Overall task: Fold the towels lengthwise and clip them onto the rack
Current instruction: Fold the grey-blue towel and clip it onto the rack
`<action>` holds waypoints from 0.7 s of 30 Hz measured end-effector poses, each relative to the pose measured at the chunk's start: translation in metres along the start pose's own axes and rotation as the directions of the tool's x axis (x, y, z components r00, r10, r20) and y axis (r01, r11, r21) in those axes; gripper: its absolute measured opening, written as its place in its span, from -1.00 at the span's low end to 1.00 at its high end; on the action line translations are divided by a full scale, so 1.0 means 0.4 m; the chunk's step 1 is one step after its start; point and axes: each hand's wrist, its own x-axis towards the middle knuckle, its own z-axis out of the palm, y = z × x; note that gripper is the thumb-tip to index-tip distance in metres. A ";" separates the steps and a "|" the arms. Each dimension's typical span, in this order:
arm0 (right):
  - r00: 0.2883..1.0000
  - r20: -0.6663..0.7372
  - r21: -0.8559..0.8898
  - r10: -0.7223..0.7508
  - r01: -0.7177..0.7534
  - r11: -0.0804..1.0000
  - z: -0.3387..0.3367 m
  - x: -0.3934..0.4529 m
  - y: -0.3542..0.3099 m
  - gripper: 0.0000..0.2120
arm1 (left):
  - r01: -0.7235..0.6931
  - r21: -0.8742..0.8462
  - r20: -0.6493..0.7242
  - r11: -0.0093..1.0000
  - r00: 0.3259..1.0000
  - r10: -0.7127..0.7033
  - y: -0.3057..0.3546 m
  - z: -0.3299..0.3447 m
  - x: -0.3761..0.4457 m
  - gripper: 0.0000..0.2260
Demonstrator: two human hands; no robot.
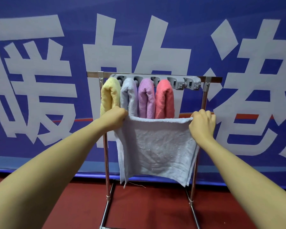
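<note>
I hold a light blue towel point(157, 149) stretched out flat in front of a metal rack point(204, 96). My left hand point(115, 117) grips its top left corner and my right hand point(202, 124) grips its top right corner. The towel hangs doubled, with two layers showing at its lower edges. A grey clip bar point(185, 80) runs along the rack's top rail. Clipped to it hang a yellow towel point(109, 95), a pale blue towel point(129, 96), a purple towel point(146, 100) and a pink towel point(165, 100). The two clips on the right hold nothing.
A blue banner point(40, 80) with large white characters covers the wall behind the rack. The rack's feet point(106, 210) stand on a dark red floor point(149, 207). A loose thread hangs from the held towel's lower left corner.
</note>
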 end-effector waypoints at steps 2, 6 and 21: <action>1.000 0.001 -0.028 -0.029 0.029 0.999 -0.009 0.004 -0.007 -0.84 | 0.023 0.029 0.017 0.999 1.000 -0.023 0.002 -0.006 -0.003 -0.86; 0.999 -0.024 -0.001 -0.049 0.049 0.999 -0.024 0.021 -0.017 -0.86 | 0.109 0.046 -0.021 0.993 0.994 -0.108 0.000 -0.012 0.001 -0.86; 0.995 0.077 0.435 0.068 -0.095 0.895 -0.016 0.059 -0.029 -0.77 | 0.336 0.169 -0.123 0.927 0.940 -0.318 -0.004 -0.039 -0.008 -0.80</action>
